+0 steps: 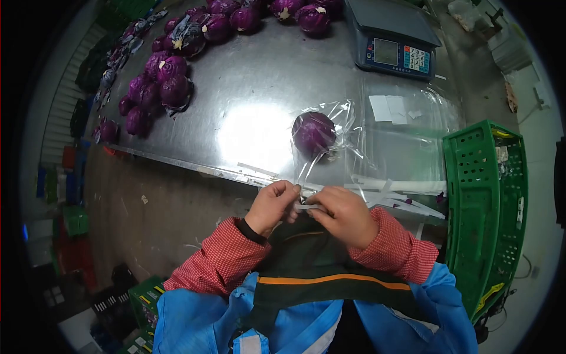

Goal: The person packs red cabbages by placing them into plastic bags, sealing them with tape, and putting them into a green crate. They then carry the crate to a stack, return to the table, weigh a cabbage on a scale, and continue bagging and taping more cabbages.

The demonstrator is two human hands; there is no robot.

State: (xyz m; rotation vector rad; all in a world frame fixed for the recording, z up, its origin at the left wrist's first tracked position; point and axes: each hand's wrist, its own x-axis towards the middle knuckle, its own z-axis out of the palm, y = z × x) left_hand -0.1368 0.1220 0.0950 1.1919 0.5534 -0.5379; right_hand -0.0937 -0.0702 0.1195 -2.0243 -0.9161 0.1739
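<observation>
A red cabbage (313, 134) rests on the metal table inside a clear plastic bag (348, 127). The bag's gathered end runs toward me to the table's front edge, where both hands meet. My left hand (273, 207), with a black band at the wrist, pinches the gathered plastic between thumb and fingers. Close beside it, my right hand (343, 216) has its fingers curled together around a thin whitish strip (308, 206) that spans the gap between the hands. Part of the gathered plastic is hidden behind the fingers.
Loose red cabbages (156, 88) are heaped at the left and back of the metal table (247, 76). A digital scale (392, 44) stands at the back right, with white labels (389, 108) and clear film nearer. Green crates (471, 200) stand at the right; plastic strips (413, 203) litter the front edge.
</observation>
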